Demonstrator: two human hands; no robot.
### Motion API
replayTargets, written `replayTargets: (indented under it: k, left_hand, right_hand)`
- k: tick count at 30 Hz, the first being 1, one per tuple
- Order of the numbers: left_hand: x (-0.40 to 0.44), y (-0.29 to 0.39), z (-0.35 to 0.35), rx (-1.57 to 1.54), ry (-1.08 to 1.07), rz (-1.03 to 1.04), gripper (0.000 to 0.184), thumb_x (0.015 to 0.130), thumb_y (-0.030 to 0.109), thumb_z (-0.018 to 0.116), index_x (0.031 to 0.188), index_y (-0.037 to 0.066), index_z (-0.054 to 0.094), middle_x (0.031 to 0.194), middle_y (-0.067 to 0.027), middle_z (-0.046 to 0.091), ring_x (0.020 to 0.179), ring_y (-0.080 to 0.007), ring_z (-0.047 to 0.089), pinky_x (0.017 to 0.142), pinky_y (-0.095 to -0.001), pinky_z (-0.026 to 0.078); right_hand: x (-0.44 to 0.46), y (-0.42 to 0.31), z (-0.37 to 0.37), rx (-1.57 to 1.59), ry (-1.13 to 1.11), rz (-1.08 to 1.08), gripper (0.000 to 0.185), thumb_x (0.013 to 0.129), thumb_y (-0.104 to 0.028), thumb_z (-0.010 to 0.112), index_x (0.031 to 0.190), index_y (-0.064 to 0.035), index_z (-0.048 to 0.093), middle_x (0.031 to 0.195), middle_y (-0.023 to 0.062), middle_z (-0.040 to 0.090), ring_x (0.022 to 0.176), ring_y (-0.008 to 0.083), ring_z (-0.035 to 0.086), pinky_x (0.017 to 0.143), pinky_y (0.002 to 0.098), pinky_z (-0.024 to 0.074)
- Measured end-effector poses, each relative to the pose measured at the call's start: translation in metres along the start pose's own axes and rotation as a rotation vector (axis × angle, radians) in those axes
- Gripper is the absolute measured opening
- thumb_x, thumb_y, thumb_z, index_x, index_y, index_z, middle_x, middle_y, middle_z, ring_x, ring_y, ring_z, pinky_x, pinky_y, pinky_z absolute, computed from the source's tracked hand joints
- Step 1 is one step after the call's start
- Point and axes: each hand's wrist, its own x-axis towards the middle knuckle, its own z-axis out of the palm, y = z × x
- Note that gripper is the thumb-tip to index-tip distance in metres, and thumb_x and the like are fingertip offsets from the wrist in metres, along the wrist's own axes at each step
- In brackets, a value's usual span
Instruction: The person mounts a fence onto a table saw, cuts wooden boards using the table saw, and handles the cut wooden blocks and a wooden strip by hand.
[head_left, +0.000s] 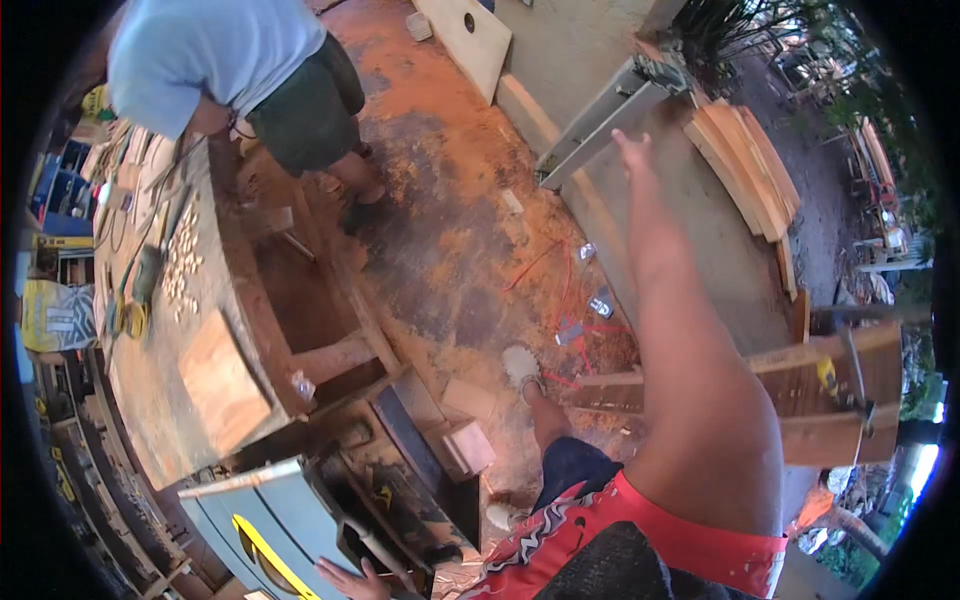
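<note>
My right arm stretches far out, and my right hand (634, 152) is open with its fingers apart. It is nearest to a long grey metal rail (590, 135) on the concrete ledge. Whether it touches the rail I cannot tell. Low in the view, my left hand (352, 580) is open with fingers spread, beside a blue-grey machine panel (215, 515) that carries a curved yellow stripe (265, 560). Part of that hand is cut off by the frame's lower edge. Neither hand shows anything held.
Another person (270, 80) bends over a wooden workbench (140, 370) bearing a plywood piece (222, 380) and small wooden bits (182, 265). Stacked boards (745, 170) lean right. A clamped plank (800, 400) lies near my arm. Red cord (570, 290) crosses the dusty floor.
</note>
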Motion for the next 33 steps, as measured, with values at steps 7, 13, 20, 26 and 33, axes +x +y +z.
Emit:
replayTargets:
  k: [7,13,20,26,33]
  left_hand:
    - [0.007,-0.008,-0.009,0.133,-0.3,-0.155,0.11,0.082,0.054,0.067,0.153,-0.001,0.003,0.155,-0.0343,0.007,0.144,-0.0482,0.012,0.118,-0.0494,0.016]
    - [0.005,-0.009,-0.018,0.192,-0.399,-0.141,0.12,0.077,0.067,0.065,0.152,-0.004,0.004,0.154,-0.0348,0.011,0.143,-0.0458,0.017,0.118,-0.0458,0.021]
    - [0.005,-0.011,0.007,-0.046,-0.065,0.013,0.094,0.079,0.024,0.072,0.152,0.001,0.018,0.155,-0.0269,0.021,0.143,-0.0438,0.02,0.118,-0.0498,0.019]
    - [0.017,0.041,-0.04,-0.046,-0.191,-0.265,0.099,0.079,0.034,0.075,0.154,0.012,0.015,0.158,-0.0227,0.015,0.144,-0.0416,0.019,0.114,-0.0551,0.02]
    - [0.009,0.021,-0.035,-0.157,-0.186,-0.319,0.102,0.078,0.04,0.075,0.155,0.024,0.012,0.161,-0.0173,0.007,0.148,-0.0378,0.01,0.112,-0.0641,0.016]
  right_hand:
    - [0.064,-0.03,0.019,0.387,-0.07,0.044,0.079,0.072,-0.028,0.085,0.133,0.0037,0.046,0.131,0.0162,0.055,0.119,0.0282,0.053,0.103,0.0395,0.0382]
    - [0.093,-0.008,0.04,0.436,0.094,-0.113,0.06,0.072,-0.022,0.084,0.12,0.0042,0.058,0.113,0.012,0.065,0.105,0.0277,0.062,0.095,0.0366,0.0446]
    - [-0.059,-0.059,0.004,-0.025,0.128,-0.271,0.046,0.076,-0.028,0.079,0.105,0.0055,0.069,0.108,0.0149,0.07,0.096,0.0264,0.066,0.087,0.0394,0.0495]
    - [-0.194,-0.025,-0.004,-0.036,-0.122,-0.557,0.049,0.084,-0.017,0.075,0.122,0.0095,0.057,0.118,0.0191,0.064,0.1,0.0267,0.064,0.088,0.0375,0.0505]
    - [-0.346,-0.103,-0.025,0.275,-0.793,-0.57,0.053,0.083,-0.018,0.075,0.124,0.0072,0.052,0.116,0.018,0.061,0.102,0.0254,0.061,0.086,0.0383,0.0498]
